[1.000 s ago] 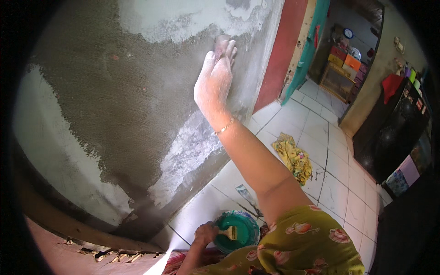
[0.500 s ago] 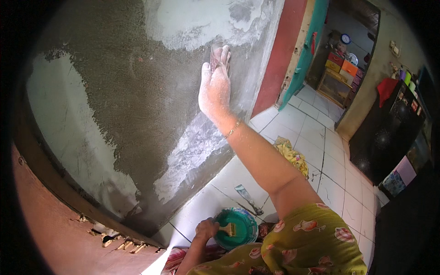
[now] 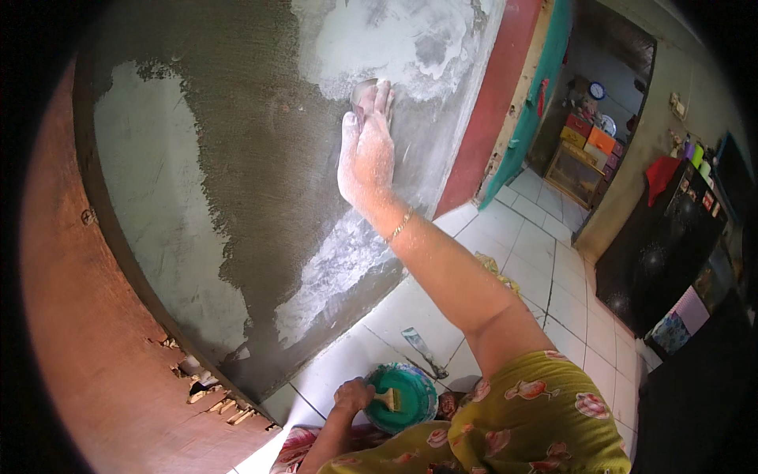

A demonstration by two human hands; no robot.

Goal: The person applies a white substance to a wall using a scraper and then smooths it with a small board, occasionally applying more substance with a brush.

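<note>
My right hand (image 3: pixel 369 158), white with dust, reaches up to the wall (image 3: pixel 253 150). Its fingers lie flat over a thin grey-brown sheet of what looks like sandpaper (image 3: pixel 362 92), pressed against the surface just below a white plaster patch (image 3: pixel 387 43). Low down, my left hand (image 3: pixel 354 393) is closed at the left rim of a green bucket (image 3: pixel 426 389). The handle of a paintbrush (image 3: pixel 388 399) runs into that hand, and its bristles rest inside the bucket; how the fingers grip is partly hidden.
A scraper (image 3: pixel 418 344) lies on the white floor tiles (image 3: pixel 499 217) beyond the bucket. Behind my right forearm is a yellow cloth (image 3: pixel 493 267). A brown wooden panel (image 3: pixel 103 316) with a broken lower edge stands at left; a teal door frame (image 3: pixel 525 110) at right.
My right hand has slid a little left and upward along the wall with the sheet. The view has shifted slightly left. My left hand stays at the bucket.
</note>
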